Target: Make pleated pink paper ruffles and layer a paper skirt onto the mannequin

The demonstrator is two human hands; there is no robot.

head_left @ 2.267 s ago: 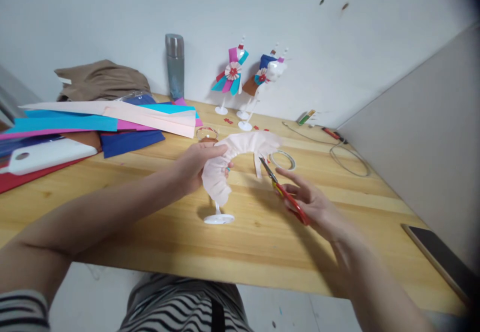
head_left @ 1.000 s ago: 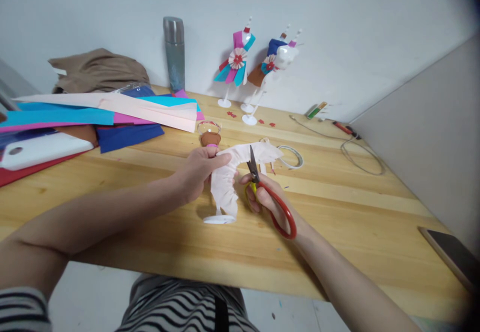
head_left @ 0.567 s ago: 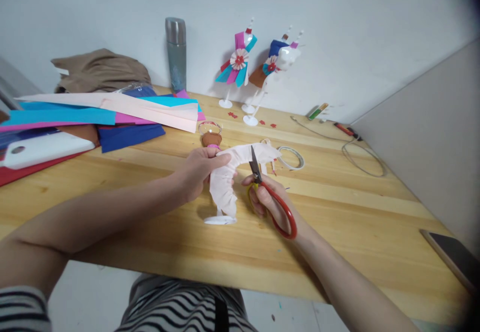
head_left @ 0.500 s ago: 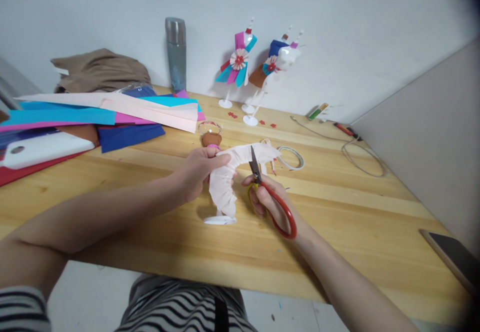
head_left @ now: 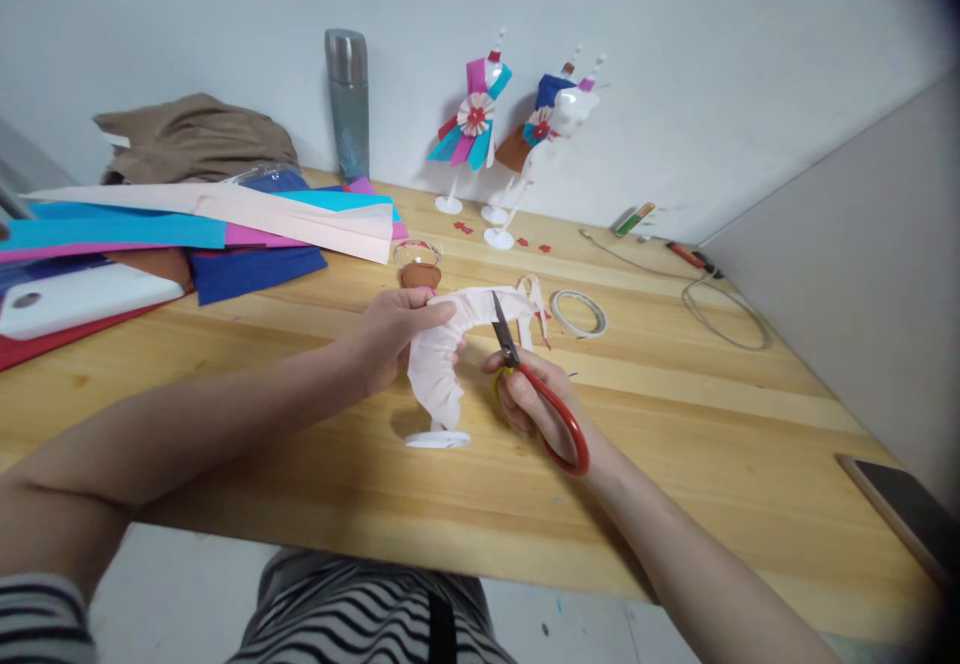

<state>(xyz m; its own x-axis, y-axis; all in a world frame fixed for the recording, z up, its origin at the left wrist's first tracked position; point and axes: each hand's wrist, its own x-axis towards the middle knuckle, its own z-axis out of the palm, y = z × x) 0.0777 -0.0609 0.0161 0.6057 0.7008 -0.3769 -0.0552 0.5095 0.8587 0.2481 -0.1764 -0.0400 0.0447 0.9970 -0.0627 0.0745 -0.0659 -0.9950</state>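
Observation:
My left hand (head_left: 405,334) pinches a gathered strip of pale pink crepe paper (head_left: 435,374), which curves down on one side and stretches out to the right. Behind the strip is a small dress-form stand with a brown top (head_left: 420,275) and a white round base (head_left: 438,440); its middle is hidden. My right hand (head_left: 536,394) is closed around scissors (head_left: 551,404) with red and yellow handles. The dark blades point up and lie against the outstretched end of the strip. Whether paper is between the blades, I cannot tell.
Colourful crepe paper (head_left: 300,219) is piled at the left by a brown cloth (head_left: 195,139) and a flask (head_left: 347,104). Two dressed mini dress forms (head_left: 476,119) stand behind. A tape roll (head_left: 579,314), a cable (head_left: 705,324) and a phone (head_left: 896,509) lie to the right.
The crepe strip has shifted slightly left in my left hand, and its right end has drawn closer to the blades. My right hand with the scissors has barely moved.

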